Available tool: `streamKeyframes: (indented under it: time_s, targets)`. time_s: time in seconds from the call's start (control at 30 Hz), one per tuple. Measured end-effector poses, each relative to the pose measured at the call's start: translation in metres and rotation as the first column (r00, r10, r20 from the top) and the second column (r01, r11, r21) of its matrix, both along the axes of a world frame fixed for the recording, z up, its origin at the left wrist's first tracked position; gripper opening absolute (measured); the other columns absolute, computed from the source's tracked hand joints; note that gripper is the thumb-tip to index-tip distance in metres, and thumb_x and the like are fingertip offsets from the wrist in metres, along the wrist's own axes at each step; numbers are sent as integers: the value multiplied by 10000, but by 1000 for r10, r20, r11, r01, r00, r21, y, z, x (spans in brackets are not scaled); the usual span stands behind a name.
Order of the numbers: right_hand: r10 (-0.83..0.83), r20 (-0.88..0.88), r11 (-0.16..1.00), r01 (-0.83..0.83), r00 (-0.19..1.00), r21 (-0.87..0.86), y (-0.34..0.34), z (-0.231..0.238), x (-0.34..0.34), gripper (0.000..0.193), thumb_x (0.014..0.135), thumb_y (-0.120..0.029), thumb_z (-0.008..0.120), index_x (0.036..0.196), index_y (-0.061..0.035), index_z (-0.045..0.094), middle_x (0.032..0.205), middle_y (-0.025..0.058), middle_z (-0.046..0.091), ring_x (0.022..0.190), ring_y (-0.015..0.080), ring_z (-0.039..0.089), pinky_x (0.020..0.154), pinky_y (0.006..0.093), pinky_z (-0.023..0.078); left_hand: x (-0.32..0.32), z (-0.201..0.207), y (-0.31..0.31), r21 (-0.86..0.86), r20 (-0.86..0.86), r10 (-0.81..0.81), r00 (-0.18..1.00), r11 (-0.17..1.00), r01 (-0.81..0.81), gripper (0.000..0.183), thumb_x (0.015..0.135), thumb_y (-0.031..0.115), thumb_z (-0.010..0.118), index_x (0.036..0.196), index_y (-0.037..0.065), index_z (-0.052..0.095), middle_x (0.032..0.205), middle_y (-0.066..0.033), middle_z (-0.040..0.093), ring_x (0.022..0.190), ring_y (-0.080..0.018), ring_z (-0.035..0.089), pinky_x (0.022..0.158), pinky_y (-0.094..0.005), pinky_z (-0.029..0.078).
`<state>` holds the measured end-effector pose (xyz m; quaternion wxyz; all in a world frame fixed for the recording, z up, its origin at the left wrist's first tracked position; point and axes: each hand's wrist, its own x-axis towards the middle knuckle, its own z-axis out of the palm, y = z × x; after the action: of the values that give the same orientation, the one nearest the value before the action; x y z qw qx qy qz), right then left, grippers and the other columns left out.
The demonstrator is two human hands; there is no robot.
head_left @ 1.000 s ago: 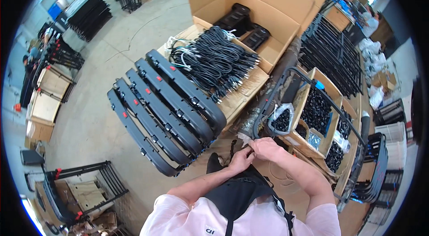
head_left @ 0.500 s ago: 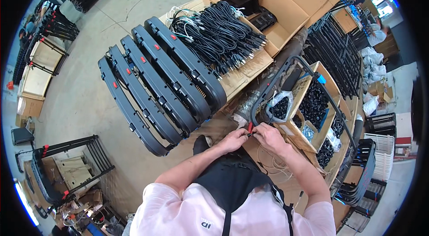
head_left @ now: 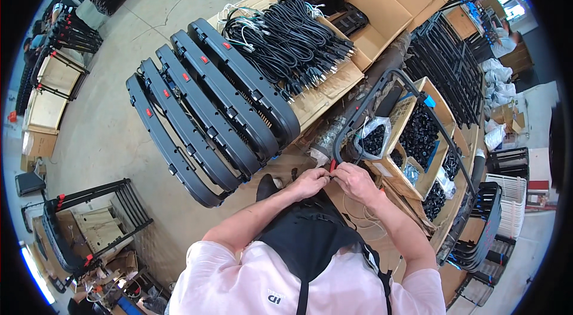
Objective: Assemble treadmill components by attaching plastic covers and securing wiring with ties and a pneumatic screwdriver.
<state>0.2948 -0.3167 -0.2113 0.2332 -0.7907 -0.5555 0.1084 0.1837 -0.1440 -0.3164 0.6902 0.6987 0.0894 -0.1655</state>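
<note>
My left hand (head_left: pixel 311 184) and my right hand (head_left: pixel 356 183) meet in front of my dark apron, fingertips nearly touching. Both are closed in a pinch around a small dark piece, mostly hidden by the fingers, whose kind I cannot make out. Just beyond the fingertips a small red part (head_left: pixel 333 165) shows at the near bend of a black tube frame (head_left: pixel 357 113). That frame leans across a wooden parts box (head_left: pixel 377 168) with small black parts (head_left: pixel 418 136) in its compartments. Thin pale cord (head_left: pixel 373 219) hangs below my right forearm.
Several grey curved housings with red switches (head_left: pixel 206 115) stand in a row at the left. Behind them, black power cords (head_left: pixel 292 40) are heaped beside an open cardboard box (head_left: pixel 391 2) holding black plastic parts. Black metal frames (head_left: pixel 444 67) are stacked at the far right.
Both hands stay together at the same spot, with the right fingers curled a little closer over the piece. The whole view has shifted slightly.
</note>
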Motion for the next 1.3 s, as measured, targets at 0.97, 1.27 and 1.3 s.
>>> streamKeyframes:
  time_s: [0.97, 1.27, 1.3]
  targets:
    - [-745, -90, 550, 533, 661, -642, -13, -125, -27, 374, 908, -334, 680, 1087, -7, 677, 1006, 215, 739, 992, 408, 713, 865, 513, 569, 10, 8, -1, 33, -225, -47, 973, 998, 56, 280, 1029, 252, 629, 1139, 6, 703, 860, -35, 680, 805, -108, 623, 766, -301, 527]
    - [-863, -252, 487, 588, 438, -646, -11, -192, 11, 376, 915, -323, 643, 1149, -33, 691, 1131, 250, 729, 1103, 427, 692, 921, 503, 562, 13, 6, -15, -118, -240, -73, 968, 992, 45, 235, 1084, 206, 604, 1151, -6, 681, 932, -52, 712, 830, -124, 666, 796, -281, 556]
    - [-871, -253, 476, 591, 422, -651, -26, -194, -16, 378, 915, -322, 638, 1156, -36, 693, 1147, 255, 727, 1117, 430, 690, 928, 501, 561, 12, 5, -16, -121, -241, -94, 966, 990, 67, 235, 1084, 206, 604, 1151, -6, 681, 932, -52, 712, 830, -124, 666, 796, -281, 556]
